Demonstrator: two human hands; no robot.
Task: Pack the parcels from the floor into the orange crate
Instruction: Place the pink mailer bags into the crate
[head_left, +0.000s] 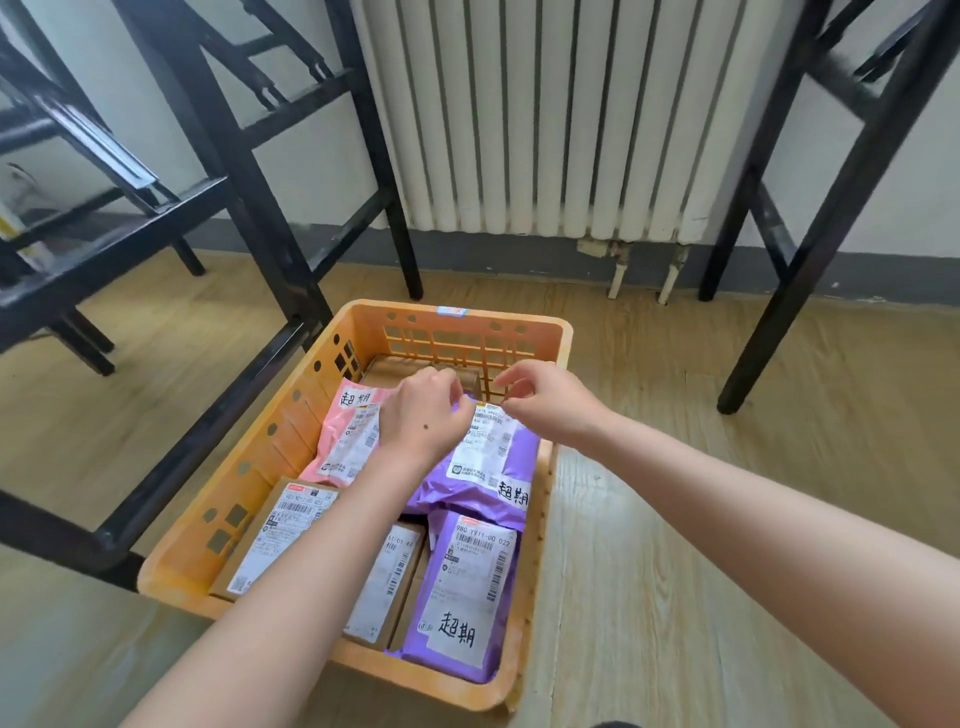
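Observation:
The orange crate (519, 325) stands on the wooden floor and holds several parcels. An upper purple bag parcel (488, 467) lies at the right middle, and both my hands meet at its far edge. My left hand (423, 410) curls its fingers over that edge. My right hand (545, 400) pinches the corner by the white label. A second purple parcel (467, 587) lies at the near right and a pink one (348, 431) at the left. Brown boxes (280, 535) fill the near left, partly hidden by my left forearm. Another cardboard box (395, 371) sits at the back.
Black metal frame legs (234, 208) slant close along the crate's left side, and more legs (810, 260) stand at the right. A white radiator (545, 114) hangs on the wall behind. Bare wood floor (701, 493) lies to the right of the crate.

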